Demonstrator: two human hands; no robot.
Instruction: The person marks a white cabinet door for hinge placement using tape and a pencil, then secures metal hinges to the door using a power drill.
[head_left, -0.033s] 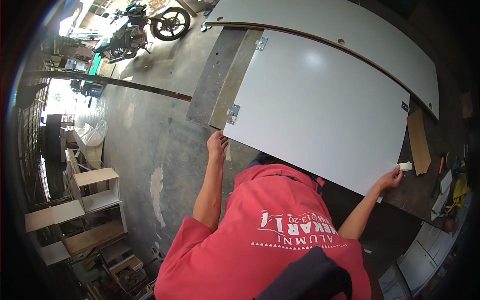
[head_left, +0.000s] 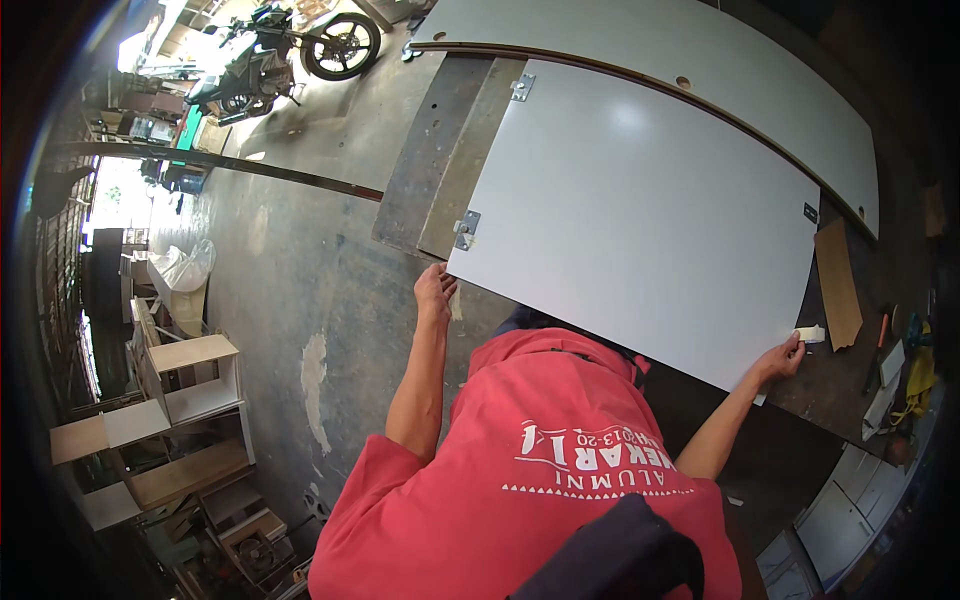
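A white cabinet door (head_left: 640, 220) lies flat on the workbench in front of me. Two metal hinges, one at the far corner (head_left: 522, 88) and one nearer (head_left: 465, 230), are fixed along its left edge. My left hand (head_left: 434, 292) is closed at the near left corner of the door, its fingertips at the edge. At the near right corner, my right hand (head_left: 776, 360) has its fingers curled on the door's edge. Just beyond those fingers lies a roll of pale tape (head_left: 811, 334). A small dark fitting (head_left: 810, 212) sits at the door's right edge.
A long white panel with round holes (head_left: 780, 110) lies behind the door. Right of the door are a brown strip (head_left: 838, 285) and an orange-handled tool (head_left: 883, 330). Open shelf units (head_left: 195, 380) stand at the left; a motorcycle (head_left: 250, 75) is parked at the far left.
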